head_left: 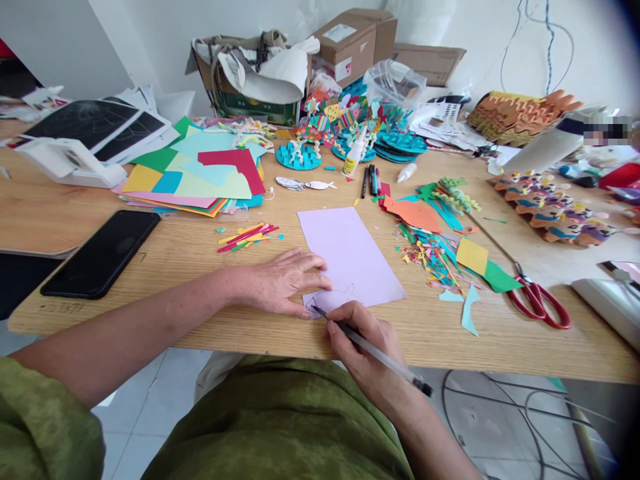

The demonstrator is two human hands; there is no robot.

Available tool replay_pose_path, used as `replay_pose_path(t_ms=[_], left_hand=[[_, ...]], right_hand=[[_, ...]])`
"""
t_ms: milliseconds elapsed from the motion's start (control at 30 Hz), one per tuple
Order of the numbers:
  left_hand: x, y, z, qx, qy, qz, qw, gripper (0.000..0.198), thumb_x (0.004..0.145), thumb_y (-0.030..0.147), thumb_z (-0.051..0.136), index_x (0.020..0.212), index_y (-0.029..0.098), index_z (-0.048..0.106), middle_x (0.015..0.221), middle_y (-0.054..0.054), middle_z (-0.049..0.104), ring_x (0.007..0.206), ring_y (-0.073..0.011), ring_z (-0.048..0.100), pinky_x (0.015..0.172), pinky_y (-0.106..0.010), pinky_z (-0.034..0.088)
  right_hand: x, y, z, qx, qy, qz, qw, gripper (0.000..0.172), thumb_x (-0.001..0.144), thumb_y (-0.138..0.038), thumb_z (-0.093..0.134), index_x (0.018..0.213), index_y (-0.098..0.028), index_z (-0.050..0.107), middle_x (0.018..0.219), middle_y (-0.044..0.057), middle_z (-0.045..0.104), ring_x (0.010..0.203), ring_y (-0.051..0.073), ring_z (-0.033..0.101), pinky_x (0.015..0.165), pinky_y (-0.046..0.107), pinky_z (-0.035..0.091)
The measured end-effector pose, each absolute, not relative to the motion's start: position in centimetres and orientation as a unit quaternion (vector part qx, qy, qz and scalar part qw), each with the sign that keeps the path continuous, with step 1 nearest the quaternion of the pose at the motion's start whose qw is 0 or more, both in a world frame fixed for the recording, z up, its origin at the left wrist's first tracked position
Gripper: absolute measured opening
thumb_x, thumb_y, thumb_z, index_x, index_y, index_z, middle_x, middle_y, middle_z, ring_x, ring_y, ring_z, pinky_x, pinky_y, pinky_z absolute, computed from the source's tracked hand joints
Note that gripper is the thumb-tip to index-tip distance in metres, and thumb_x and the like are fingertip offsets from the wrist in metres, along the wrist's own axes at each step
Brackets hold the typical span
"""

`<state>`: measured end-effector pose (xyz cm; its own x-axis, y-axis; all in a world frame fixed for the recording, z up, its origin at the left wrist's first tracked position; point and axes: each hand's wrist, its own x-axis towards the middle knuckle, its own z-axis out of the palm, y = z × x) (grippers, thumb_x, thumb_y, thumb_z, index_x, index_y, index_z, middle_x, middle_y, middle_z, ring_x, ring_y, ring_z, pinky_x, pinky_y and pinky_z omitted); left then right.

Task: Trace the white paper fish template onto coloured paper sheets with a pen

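Observation:
A sheet of light purple paper point(350, 247) lies on the wooden table near its front edge. Thin dark lines on its lower part form an outline, partly covered by my fingers. My left hand point(280, 281) rests flat on the paper's left edge, fingers spread. Gripped in my right hand point(367, 340) is a pen point(373, 350) with a clear barrel and a black end. Its tip touches the paper near the lower left corner, close to my left thumb. Behind the sheet lie two paper fish cutouts point(305, 184), white with dark markings.
Paper strips point(247, 237) lie left of the sheet, with a black phone point(103, 253) beyond. Scraps point(433, 257) and red-handled scissors point(540, 303) are at the right. A glue bottle point(354, 157), markers point(371, 180), coloured paper point(200, 173) and cardboard boxes point(350, 43) stand or lie farther back.

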<state>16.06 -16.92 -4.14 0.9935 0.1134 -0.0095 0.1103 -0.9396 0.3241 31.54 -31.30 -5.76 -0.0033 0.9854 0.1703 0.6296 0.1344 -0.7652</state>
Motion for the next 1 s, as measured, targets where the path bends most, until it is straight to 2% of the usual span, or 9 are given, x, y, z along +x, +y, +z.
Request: replay_pose_path(t_ms=[1000], left_hand=[[16.12, -17.07, -4.11, 0.986, 0.061, 0.006, 0.155, 0.042, 0.083, 0.040, 0.050, 0.120, 0.019, 0.047, 0.126, -0.015, 0.038, 0.119, -0.0274, 0.034, 0.101, -0.045, 0.025]], right_hand=[[31.49, -31.22, -6.03, -0.612, -0.659, 0.257, 0.353, 0.004, 0.079, -0.018, 0.047, 0.077, -0.019, 0.051, 0.060, -0.003, 0.058, 0.051, 0.009, 0.052, 0.049, 0.019, 0.036]])
